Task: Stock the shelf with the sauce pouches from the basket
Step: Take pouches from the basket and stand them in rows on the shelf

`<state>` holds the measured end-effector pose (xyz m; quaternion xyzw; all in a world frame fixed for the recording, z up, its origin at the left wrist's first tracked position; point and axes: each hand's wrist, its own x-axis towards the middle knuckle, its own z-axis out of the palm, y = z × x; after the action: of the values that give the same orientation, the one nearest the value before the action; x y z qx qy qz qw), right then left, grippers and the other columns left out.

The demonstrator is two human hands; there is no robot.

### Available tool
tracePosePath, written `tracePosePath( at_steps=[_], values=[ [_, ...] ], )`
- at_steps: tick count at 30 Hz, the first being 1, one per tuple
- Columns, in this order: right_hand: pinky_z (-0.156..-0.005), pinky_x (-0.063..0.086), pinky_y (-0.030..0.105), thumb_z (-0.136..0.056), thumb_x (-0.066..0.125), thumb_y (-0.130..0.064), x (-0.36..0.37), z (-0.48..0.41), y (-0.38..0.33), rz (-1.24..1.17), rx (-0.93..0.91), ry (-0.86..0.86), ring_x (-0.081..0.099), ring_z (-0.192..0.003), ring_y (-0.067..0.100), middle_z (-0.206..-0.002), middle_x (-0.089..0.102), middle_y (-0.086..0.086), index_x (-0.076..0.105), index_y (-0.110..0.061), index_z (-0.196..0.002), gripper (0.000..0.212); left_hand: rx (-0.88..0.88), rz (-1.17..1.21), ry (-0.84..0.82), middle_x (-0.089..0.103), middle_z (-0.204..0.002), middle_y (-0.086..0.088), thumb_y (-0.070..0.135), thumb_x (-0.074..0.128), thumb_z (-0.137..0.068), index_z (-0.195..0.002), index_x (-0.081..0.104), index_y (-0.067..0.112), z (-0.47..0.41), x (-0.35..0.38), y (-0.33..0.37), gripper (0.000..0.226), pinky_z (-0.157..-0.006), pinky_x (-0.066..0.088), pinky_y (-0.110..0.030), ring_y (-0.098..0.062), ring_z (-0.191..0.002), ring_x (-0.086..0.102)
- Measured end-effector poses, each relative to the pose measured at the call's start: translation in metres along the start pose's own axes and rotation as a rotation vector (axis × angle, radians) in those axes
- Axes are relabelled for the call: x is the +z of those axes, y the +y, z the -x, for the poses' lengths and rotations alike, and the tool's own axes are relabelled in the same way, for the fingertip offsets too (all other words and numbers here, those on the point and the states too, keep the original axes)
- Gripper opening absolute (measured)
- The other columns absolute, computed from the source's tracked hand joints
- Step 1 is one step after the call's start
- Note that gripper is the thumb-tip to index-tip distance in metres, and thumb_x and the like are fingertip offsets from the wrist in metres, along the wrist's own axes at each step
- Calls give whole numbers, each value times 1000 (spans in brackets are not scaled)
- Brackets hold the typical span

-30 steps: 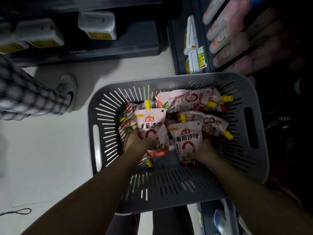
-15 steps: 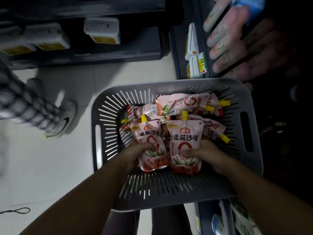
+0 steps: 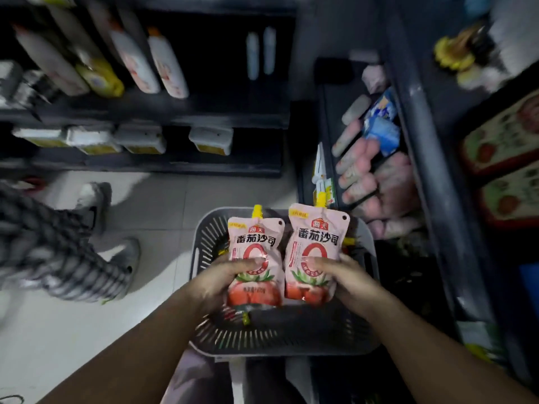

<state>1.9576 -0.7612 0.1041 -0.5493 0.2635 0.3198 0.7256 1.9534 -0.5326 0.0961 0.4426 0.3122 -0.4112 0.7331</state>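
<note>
My left hand [image 3: 217, 282] grips one pink tomato sauce pouch [image 3: 255, 249] with a yellow cap, upright above the grey slotted basket [image 3: 280, 336]. Beside it, my right hand [image 3: 347, 279] holds a second, like pouch [image 3: 316, 243], also upright. Each thumb lies across a pouch's front. More pouches lie in the basket below, mostly hidden by the two held ones. The dark shelf [image 3: 414, 158] on the right carries rows of pink packets [image 3: 367, 176].
Another person's checked trouser leg [image 3: 55, 258] and grey shoes [image 3: 93, 205] stand on the white tile floor at the left. A dark shelf unit [image 3: 163, 118] at the back holds bottles and white packs. Red-patterned boxes [image 3: 501, 158] sit far right.
Both hands have lifted their pouches up out of the basket and hold them upright side by side. The view has tilted up, showing more of the shelves. The other person's feet have shifted.
</note>
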Motion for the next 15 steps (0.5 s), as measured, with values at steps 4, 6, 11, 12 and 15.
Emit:
tracePosePath(
  at_steps=[4,6,11,12,15],
  values=[
    [-78,58,35,-61,72,-12,17,34,-38,51,-85,35,72,-83,22,-94,75,10,67,-5,-104,44,187,-68,13,75,-86,-15,1,68,-70,-101,65,6,39,23,36,32,-62,60,-38,-27,-73,73],
    [-82,57,38,-61,75,-11,25,54,-59,89,-137,55,72,-85,23,-96,75,11,67,-7,-102,41,262,-123,-13,75,-82,-13,-3,64,-77,-98,65,6,63,38,55,23,-59,60,-36,-25,-69,73],
    [-68,58,29,-75,70,-2,50,111,-111,107,-315,116,73,-80,20,-93,75,9,66,-6,-104,29,393,-227,-113,75,-85,-14,2,70,-67,-103,64,5,122,71,102,37,-61,60,-35,-25,-71,73],
    [-66,58,28,-76,70,-1,56,123,-120,104,-354,123,73,-80,19,-91,76,8,66,-5,-105,29,424,-245,-139,74,-87,-15,3,70,-66,-104,64,5,134,77,111,38,-63,60,-37,-26,-73,73],
    [-62,58,26,-80,66,1,75,165,-142,86,-476,147,73,-78,19,-90,76,7,66,-6,-101,22,501,-276,-212,74,-91,-17,6,71,-66,-103,65,5,170,94,133,38,-70,60,-42,-28,-76,72]
  ],
)
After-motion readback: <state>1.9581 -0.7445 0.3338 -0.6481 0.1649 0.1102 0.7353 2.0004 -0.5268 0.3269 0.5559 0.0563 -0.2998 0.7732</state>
